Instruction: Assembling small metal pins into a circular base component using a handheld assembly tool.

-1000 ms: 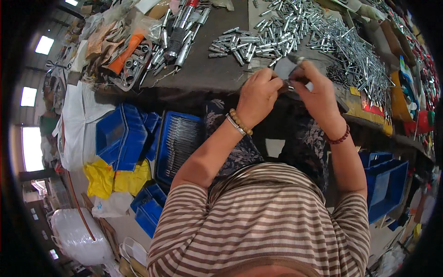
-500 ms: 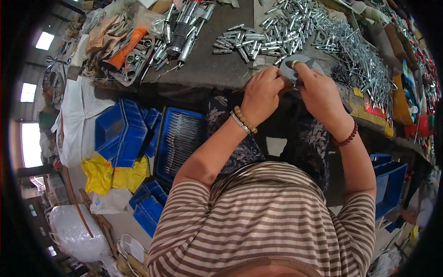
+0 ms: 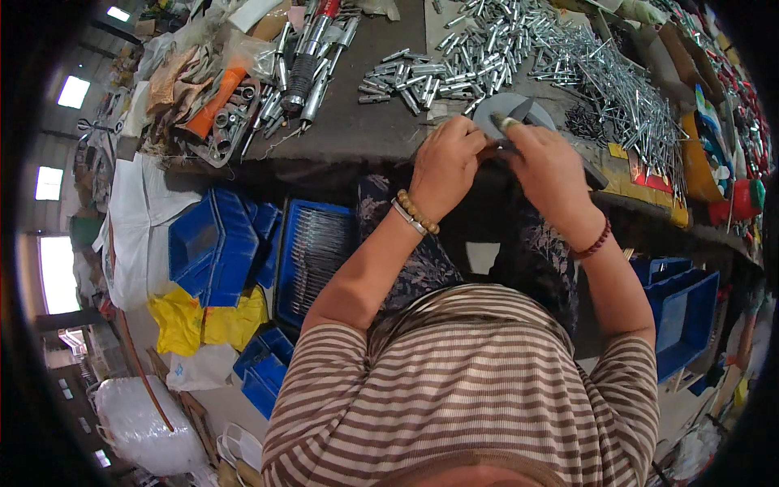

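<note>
At the near edge of the workbench, my left hand (image 3: 445,161) and my right hand (image 3: 552,174) nearly meet at the fingertips. Each is closed in a pinch. Whatever small piece sits between the fingers is mostly hidden and too small to name. Just beyond them lies a grey round disc (image 3: 494,107), partly covered by a dark pointed piece (image 3: 520,109). Beside my right hand a dark handle-like end (image 3: 596,177) sticks out; I cannot tell whether the hand touches it. Past the disc spreads a heap of short silvery metal tubes (image 3: 422,79).
Thin metal rods (image 3: 633,105) pile up at the right of the bench. Thick tool shafts (image 3: 304,77) and an orange piece (image 3: 217,104) lie at the left. Below stand blue bins (image 3: 195,247), a blue tray of metal rods (image 3: 316,260) and another blue bin (image 3: 686,321).
The view has shifted slightly, so the bench items sit a little further left. Both hands keep their pinch close together, and more of the grey disc and dark handle-like end shows.
</note>
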